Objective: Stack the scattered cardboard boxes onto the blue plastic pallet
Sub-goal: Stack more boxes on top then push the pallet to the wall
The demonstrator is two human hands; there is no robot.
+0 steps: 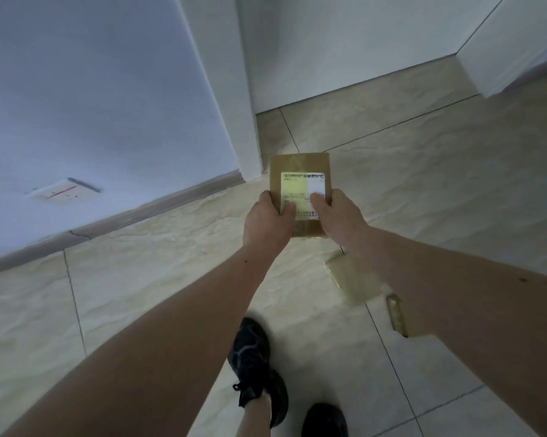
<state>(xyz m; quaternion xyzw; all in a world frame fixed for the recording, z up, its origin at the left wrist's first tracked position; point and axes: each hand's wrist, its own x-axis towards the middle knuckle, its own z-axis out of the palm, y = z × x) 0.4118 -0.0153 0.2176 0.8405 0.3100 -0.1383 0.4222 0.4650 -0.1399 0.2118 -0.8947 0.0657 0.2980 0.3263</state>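
Small brown cardboard box (pixel 300 171), white shipping label uppermost, held level above the tiled floor. Two more flat boxes (pixel 357 282) lie on the floor below right.

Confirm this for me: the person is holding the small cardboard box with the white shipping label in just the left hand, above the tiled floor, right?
Not quite. The head view shows both hands on the small cardboard box: the left hand grips its left edge and the right hand its right edge, thumbs on the white shipping label. The rest holds: it is held above the tiled floor.
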